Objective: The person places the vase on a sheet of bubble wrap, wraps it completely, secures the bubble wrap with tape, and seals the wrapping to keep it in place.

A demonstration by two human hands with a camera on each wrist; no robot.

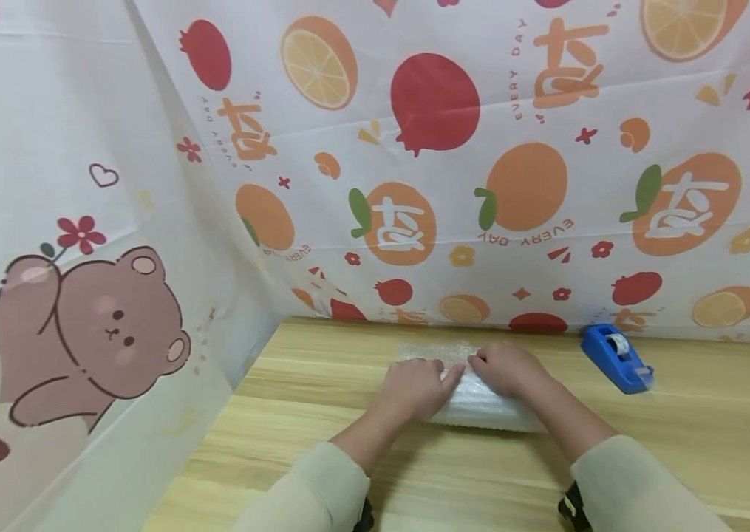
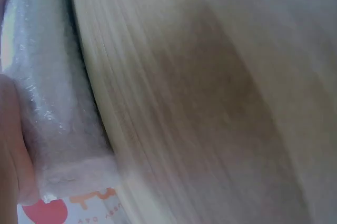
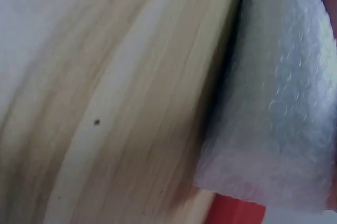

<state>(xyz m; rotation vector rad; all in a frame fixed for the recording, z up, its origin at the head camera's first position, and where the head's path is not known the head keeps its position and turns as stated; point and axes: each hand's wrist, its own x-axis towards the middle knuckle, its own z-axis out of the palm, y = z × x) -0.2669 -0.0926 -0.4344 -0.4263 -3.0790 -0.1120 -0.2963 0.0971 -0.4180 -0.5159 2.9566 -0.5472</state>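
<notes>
Two hands of yours meet over the bubble wrap bundle [image 1: 491, 406], which lies just below and right of the middle of the head view, on the wooden table [image 1: 301, 414]. Your left hand [image 1: 417, 386] has its fingers curled on the bundle's left part, its thumb stretched toward the right; your right hand [image 1: 508, 369] has its fingers bent in and pinching the wrap close to that thumb. A flatter stretch of wrap shows beyond your knuckles, toward the table's far edge. In the left wrist view, you see the rounded, shiny bundle running down the left side, with part of your hand at the left edge; in the right wrist view, it fills the right side, its bubbles plain to see. Right of your hands in the head view, well apart from them, a blue tape dispenser [image 1: 616, 358] stands near the far edge, holding a roll of tape [image 1: 618, 344]. Behind the table hangs a white cloth [image 1: 341, 148] printed with oranges and pomegranates, and on the left of the frame you face a brown bear print [image 1: 122, 325]. Your pale sleeves [image 1: 324, 480] enter from the bottom.
</notes>
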